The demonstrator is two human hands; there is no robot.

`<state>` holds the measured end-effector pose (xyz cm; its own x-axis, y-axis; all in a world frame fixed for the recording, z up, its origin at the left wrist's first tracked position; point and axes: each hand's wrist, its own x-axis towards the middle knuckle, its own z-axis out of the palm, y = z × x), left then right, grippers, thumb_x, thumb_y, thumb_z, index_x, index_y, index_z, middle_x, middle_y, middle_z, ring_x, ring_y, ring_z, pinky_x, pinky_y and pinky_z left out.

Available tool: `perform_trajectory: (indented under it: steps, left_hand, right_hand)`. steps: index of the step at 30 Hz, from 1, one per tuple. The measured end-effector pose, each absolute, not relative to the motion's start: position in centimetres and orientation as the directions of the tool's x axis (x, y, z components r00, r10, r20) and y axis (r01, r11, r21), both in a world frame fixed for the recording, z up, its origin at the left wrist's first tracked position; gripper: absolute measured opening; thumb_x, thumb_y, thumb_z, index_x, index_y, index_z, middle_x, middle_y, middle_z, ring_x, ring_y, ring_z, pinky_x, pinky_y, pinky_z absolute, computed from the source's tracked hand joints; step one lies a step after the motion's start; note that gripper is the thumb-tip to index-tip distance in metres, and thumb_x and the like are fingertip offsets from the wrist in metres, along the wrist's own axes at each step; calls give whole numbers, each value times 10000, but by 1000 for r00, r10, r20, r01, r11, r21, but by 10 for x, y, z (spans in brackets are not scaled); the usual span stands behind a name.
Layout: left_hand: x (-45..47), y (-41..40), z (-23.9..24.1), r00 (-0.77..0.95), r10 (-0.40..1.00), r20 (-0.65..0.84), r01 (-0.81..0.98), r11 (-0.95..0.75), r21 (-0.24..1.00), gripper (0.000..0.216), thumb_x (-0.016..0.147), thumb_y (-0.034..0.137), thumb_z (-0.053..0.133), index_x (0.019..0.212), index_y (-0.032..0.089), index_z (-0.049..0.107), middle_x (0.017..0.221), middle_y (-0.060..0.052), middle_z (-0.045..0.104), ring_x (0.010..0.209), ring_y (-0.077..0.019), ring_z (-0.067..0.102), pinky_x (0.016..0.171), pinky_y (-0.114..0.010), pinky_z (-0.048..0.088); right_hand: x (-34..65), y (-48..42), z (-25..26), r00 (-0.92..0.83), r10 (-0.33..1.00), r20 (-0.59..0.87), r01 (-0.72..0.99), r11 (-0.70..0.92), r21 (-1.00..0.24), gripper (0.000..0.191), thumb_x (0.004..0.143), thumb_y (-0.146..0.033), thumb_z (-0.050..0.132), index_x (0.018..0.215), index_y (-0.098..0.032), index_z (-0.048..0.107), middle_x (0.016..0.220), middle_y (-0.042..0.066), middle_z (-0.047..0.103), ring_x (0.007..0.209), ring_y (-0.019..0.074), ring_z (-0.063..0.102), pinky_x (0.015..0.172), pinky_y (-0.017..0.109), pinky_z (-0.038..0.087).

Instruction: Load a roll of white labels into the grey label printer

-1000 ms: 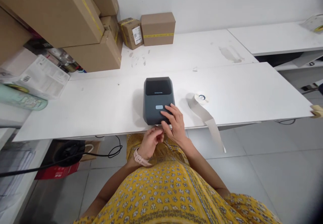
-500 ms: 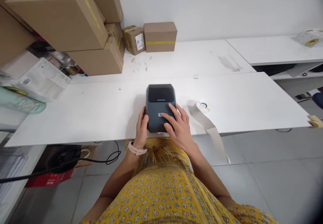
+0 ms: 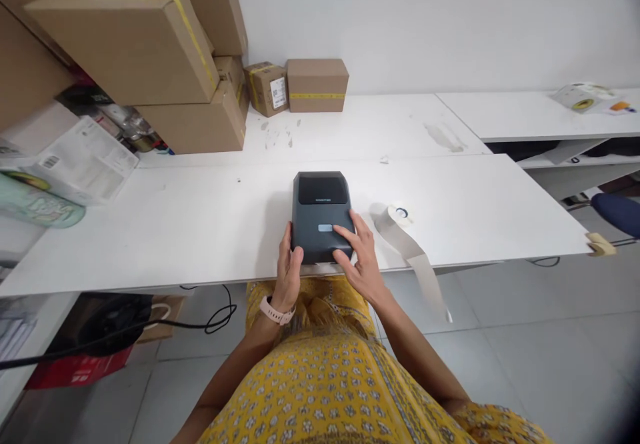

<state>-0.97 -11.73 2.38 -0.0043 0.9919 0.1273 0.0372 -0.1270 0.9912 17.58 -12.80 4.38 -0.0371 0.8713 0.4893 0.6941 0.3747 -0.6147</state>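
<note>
A dark grey label printer (image 3: 320,207) stands near the front edge of the white table (image 3: 175,231). My left hand (image 3: 289,274), with a pink watch on the wrist, clasps the printer's front left corner, thumb on top. On the front right of the printer's top lies my right hand (image 3: 363,257), fingers spread, fingertips near the small light button. A roll of label backing paper (image 3: 400,214) lies just right of the printer, and its strip (image 3: 425,271) hangs over the table edge.
Stacked cardboard boxes (image 3: 135,51) fill the back left, with two small boxes (image 3: 300,84) against the wall. Papers and a green bottle (image 3: 35,207) lie at the far left. A second white table (image 3: 540,111) at the right carries label rolls. Black cables run under the table.
My left hand rose from below the table edge and took hold of the printer's left front corner. My right hand stayed on the printer's top, shifting slightly.
</note>
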Motion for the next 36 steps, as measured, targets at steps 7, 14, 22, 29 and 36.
perform_trajectory:
  steps: [7,14,22,29,36]
  left_hand:
    - [-1,-117,33,-8,902,431,184,-422,888,498,1020,548,354,1399,311,576,1598,-21,429,1574,-272,162,1291,-501,165]
    - [-2,-54,49,-267,915,303,84,-291,953,226,911,318,557,1035,205,709,1215,-83,691,1213,-245,604,1106,-444,421]
    - [-6,1,41,-12,999,53,394,-44,918,492,844,255,595,1327,169,566,1379,-149,621,1246,-290,587,1039,-449,466]
    - [3,-5,57,-13,998,60,579,-41,815,592,893,506,591,1391,198,503,1454,-128,581,1316,-303,558,1068,-433,456]
    - [7,-3,58,-24,998,60,690,-27,724,688,896,445,616,1483,162,396,1409,-166,613,1308,-319,580,1050,-432,462]
  right_hand:
    - [180,-123,39,119,875,469,513,351,-783,559,1069,-478,184,1605,-320,195,1662,85,316,1538,224,310,1230,518,353]
    - [185,-49,85,73,752,655,588,498,-637,613,1047,-560,136,1616,-343,63,1660,91,277,1531,247,316,1206,517,386]
    - [199,88,134,37,687,726,617,555,-557,711,995,-691,137,1601,-342,5,1614,122,296,1502,269,353,1170,564,385]
    - [195,66,144,21,685,729,779,445,-441,607,1018,-587,259,1518,-245,302,1608,149,343,1517,317,287,1180,588,326]
    - [188,1,126,-338,761,553,868,479,-129,355,1020,-249,332,1106,-178,669,1324,143,669,1213,304,583,1065,472,404]
